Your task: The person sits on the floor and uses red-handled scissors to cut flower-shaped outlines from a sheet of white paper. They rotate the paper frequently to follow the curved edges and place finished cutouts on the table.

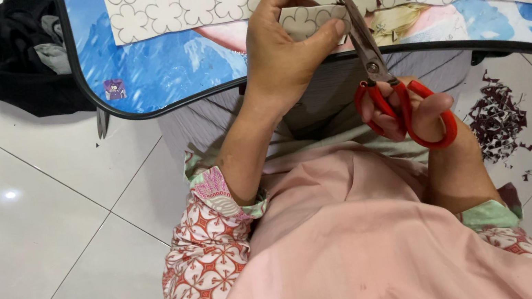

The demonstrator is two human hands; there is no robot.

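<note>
Two hands above the lap: left hand (280,50) pinching small beige flower-printed card piece (307,20) at the blue picture-printed table's black edge (156,109); right hand (425,120) gripping red-handled metal scissors (385,81), blades touching the card. White tiled floor (20,226) open leftward.

Both sleeves are on show: white cloth printed with red flower-and-star shapes, each finished with a pale green cuff. The left hand (280,50) comes out of a cuff that carries a pink patterned patch and is pushed up the forearm. The right hand (414,115) has its green cuff sitting at the wrist. A plain pink cloth drapes down the front, with grey striped cloth beneath it.
</note>
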